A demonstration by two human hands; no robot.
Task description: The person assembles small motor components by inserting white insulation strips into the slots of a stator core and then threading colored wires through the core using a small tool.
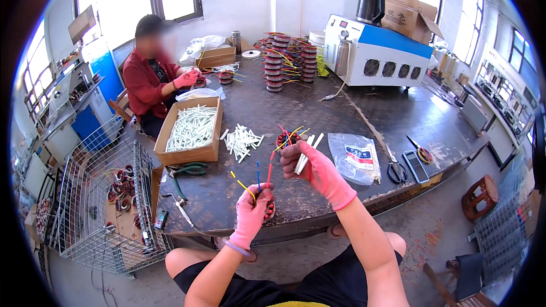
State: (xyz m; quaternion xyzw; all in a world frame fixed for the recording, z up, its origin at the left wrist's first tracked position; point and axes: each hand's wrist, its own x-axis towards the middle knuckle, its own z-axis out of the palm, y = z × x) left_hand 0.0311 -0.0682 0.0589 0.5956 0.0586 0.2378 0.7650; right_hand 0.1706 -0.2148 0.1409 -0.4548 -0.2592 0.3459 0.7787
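My left hand (250, 216), in a pink glove, is closed on a small wound stator (269, 210) with red and black coils. Yellow, blue and red wires stick up from it. My right hand (321, 176), also gloved in pink, is closed around several thin white sleeves (307, 152); its fingertips are near the upper end of the red wire (269, 171). Just beyond, another stator (282, 139) with coloured leads lies on the table. Loose white sleeves (242, 141) are heaped to its left, beside a cardboard box (193, 156) full of them.
Green-handled pliers (192, 169) and a corded pen-like tool (183, 211) lie at left. A plastic bag (354, 159), scissors (396, 171) and a phone (416, 166) are at right. Stacked stators (274, 65) and a white-blue machine (375, 51) stand behind. A co-worker (151, 82) sits far left.
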